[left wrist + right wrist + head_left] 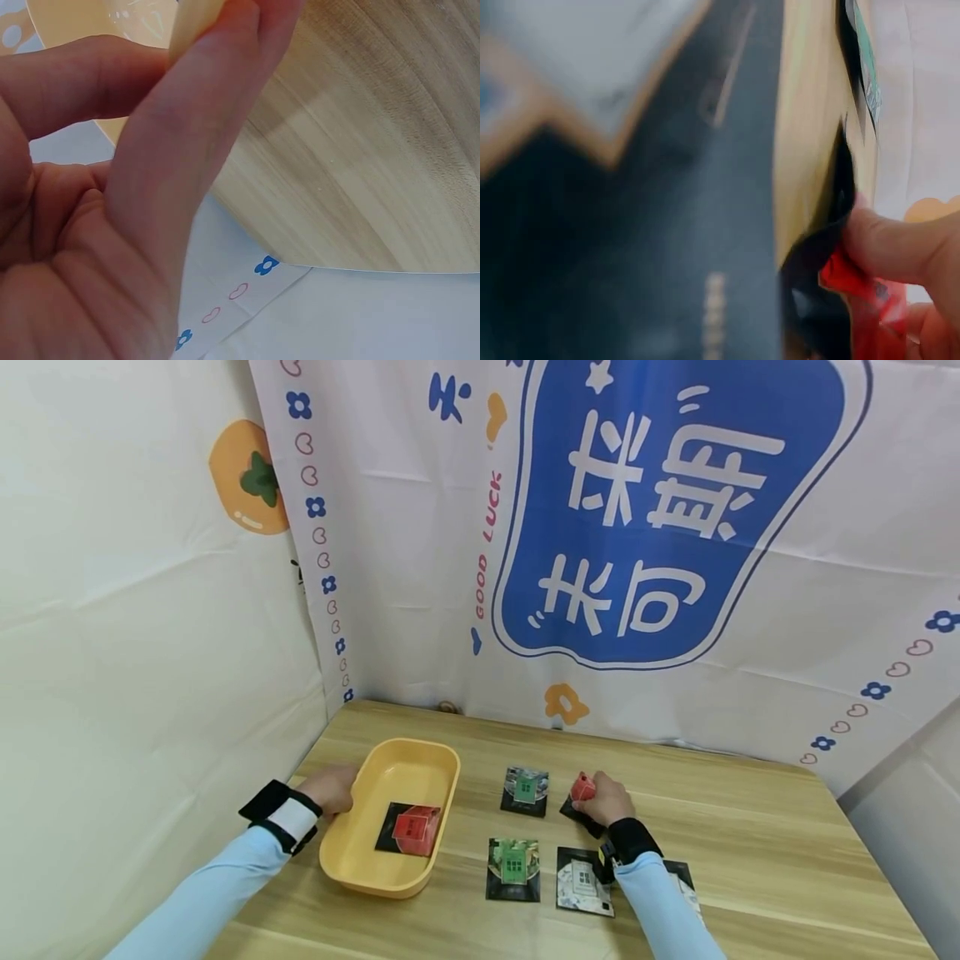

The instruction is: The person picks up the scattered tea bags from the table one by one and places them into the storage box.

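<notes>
The place looks like a small makeshift booth: a white cloth printed with blue, orange and pink motifs (pixel 416 535) hangs behind a pale wood-grain counter (pixel 757 827), and a creased off-white sheet (pixel 127 635) encloses the left side.

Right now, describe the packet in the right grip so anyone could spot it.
On the wooden table, find the yellow tray. Right of it lies the farther green-labelled packet; right of that, the right grip pinches a red-and-black packet, the only red one outside the tray.
</notes>
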`<control>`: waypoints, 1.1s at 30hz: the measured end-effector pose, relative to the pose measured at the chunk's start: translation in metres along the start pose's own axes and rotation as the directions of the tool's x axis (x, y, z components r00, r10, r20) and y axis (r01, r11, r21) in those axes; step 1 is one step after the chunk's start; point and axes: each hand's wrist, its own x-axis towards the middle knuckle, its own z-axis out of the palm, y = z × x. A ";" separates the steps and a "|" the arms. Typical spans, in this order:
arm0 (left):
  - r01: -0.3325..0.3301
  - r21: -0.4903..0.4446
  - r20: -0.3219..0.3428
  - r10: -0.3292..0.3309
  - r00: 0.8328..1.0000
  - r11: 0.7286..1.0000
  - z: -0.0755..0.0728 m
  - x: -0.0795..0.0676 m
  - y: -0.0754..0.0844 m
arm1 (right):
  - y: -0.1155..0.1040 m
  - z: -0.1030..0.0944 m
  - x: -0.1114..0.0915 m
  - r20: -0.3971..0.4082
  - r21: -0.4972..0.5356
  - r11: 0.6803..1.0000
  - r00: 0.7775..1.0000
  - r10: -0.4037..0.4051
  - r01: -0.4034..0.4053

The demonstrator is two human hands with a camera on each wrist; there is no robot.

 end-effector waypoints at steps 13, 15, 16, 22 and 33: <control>-0.041 0.007 -0.036 0.042 0.998 0.999 0.001 -0.003 -0.002 | 0.011 -0.008 0.002 -0.011 0.126 0.991 0.999 0.039 -0.037; -0.036 0.010 -0.033 0.037 0.999 0.999 0.001 -0.003 -0.002 | 0.013 -0.010 0.001 -0.011 0.153 0.987 0.999 0.049 -0.047; -0.034 0.010 -0.032 0.035 0.999 0.999 0.002 -0.003 -0.002 | 0.013 -0.012 0.000 -0.014 0.164 0.985 0.999 0.052 -0.049; -0.026 0.007 -0.034 0.026 0.999 1.000 0.002 -0.002 -0.003 | 0.010 -0.018 -0.004 -0.021 0.217 0.974 0.998 0.066 -0.060; -0.023 0.007 -0.023 0.023 0.999 1.000 0.000 -0.004 -0.003 | 0.011 -0.019 -0.008 -0.045 0.254 0.965 0.996 0.081 -0.067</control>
